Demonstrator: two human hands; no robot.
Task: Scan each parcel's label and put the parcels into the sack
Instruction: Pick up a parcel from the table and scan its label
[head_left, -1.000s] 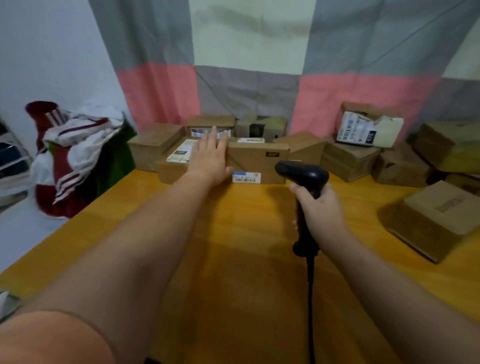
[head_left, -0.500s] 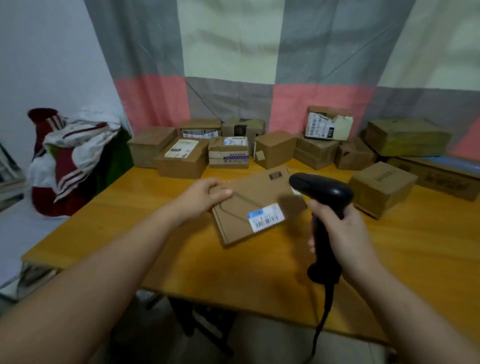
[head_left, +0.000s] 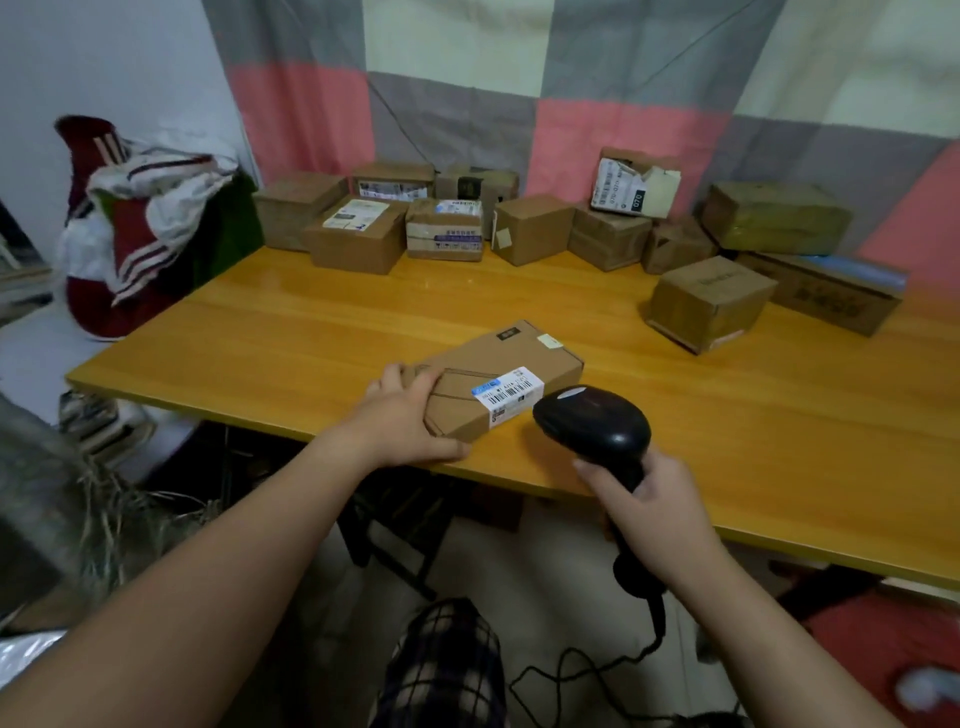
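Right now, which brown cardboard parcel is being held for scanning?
The flat brown cardboard parcel at the table's near edge: the left hand grips it beside the black scanner. The rest sit untouched farther back.

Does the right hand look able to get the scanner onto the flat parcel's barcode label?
Probably yes: the label faces up, the left hand grips the parcel at its left end, clear of it, and the scanner in the right hand sits right beside it.
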